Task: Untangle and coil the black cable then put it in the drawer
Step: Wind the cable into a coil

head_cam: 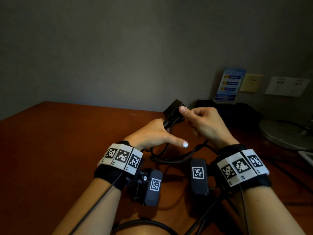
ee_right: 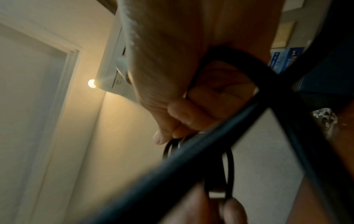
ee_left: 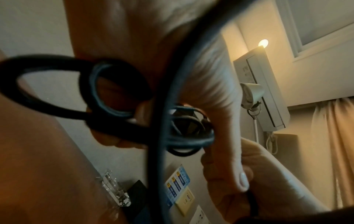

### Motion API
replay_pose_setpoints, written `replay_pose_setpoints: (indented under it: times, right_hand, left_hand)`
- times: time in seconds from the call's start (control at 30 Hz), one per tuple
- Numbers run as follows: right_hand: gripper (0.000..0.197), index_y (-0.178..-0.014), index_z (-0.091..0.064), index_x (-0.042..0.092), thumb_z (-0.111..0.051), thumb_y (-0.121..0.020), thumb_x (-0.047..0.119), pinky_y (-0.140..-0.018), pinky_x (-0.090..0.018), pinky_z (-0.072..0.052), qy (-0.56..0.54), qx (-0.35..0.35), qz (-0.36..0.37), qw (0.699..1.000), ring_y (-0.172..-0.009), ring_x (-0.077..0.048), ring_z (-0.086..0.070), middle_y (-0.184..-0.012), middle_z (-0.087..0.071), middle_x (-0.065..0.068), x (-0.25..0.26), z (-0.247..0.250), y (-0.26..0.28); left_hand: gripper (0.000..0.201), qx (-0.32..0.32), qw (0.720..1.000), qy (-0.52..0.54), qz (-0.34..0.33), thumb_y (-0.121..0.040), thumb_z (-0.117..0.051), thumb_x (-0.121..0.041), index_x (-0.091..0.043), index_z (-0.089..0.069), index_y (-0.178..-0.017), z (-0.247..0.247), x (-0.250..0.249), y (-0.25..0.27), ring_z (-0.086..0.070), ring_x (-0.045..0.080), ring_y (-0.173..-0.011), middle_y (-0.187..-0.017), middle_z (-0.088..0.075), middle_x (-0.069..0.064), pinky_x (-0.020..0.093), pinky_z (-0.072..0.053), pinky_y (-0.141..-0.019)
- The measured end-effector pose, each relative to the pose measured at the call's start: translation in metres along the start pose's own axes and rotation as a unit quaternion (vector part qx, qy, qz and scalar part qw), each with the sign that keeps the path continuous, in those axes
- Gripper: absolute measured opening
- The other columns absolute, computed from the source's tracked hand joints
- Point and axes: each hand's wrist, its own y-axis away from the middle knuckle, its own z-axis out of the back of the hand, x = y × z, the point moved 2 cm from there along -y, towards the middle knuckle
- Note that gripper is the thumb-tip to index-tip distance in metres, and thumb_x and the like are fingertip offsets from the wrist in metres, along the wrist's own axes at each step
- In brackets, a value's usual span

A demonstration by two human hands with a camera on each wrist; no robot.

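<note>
Both hands are raised above the brown desk (head_cam: pixel 67 141) in the head view. My right hand (head_cam: pixel 199 119) pinches the black plug block (head_cam: pixel 171 108) at one end of the black cable (head_cam: pixel 171 159) between thumb and fingers. My left hand (head_cam: pixel 152 133) is just below and to the left, with its fingers curled round gathered loops of the cable and its thumb sticking out to the right. The loops hang under both hands, just above the desk. In the left wrist view the cable (ee_left: pixel 38 59) lies in several overlapping loops across the palm. No drawer is in view.
At the back right stand a blue leaflet holder (head_cam: pixel 230 85), a yellow wall panel (head_cam: pixel 250 83) and white wall sockets (head_cam: pixel 286 86). A black tray (head_cam: pixel 240 112) and a grey round lamp base (head_cam: pixel 286 134) sit on the desk's right side. Thin wrist-camera leads trail near my forearms.
</note>
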Motion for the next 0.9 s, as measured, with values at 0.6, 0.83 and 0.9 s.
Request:
replay_pose_setpoints:
  times: [0.6,0.83,0.9]
  right_hand:
    - [0.037,-0.119,-0.064,0.007,-0.053,-0.088,-0.009,-0.084,-0.037,-0.052,-0.253,0.103,-0.081,0.958,-0.083,-0.024,-0.061,-0.088,-0.064,-0.013,-0.006,0.014,-0.002]
    - [0.023,-0.099,-0.070,0.009,-0.056,-0.091,-0.007,-0.068,-0.021,-0.057,-0.084,0.072,-0.080,0.991,-0.076,-0.014,-0.068,-0.092,-0.070,-0.010,-0.013,0.001,-0.005]
    - [0.014,-0.101,-0.068,0.005,-0.056,-0.095,0.002,-0.059,-0.021,-0.055,-0.077,0.057,-0.096,0.991,-0.070,-0.014,-0.066,-0.087,-0.067,-0.011,-0.018,-0.001,-0.006]
  left_hand:
    - [0.016,-0.090,0.967,0.234,0.032,-0.094,-0.049,0.004,-0.007,-0.057,-0.085,0.011,0.013,-0.001,-0.040,0.010,-0.048,-0.053,-0.043,-0.005,0.030,-0.036,-0.059]
    - [0.015,-0.107,0.973,0.203,0.021,-0.100,-0.048,-0.008,0.001,-0.058,-0.095,0.017,0.008,0.006,-0.067,0.016,-0.057,-0.074,-0.067,0.009,0.024,-0.052,-0.054]
    - [0.019,-0.121,0.978,0.172,0.010,-0.101,-0.048,-0.013,0.000,-0.059,-0.093,0.019,0.006,0.008,-0.062,0.014,-0.048,-0.065,-0.068,0.005,0.022,-0.048,-0.049]
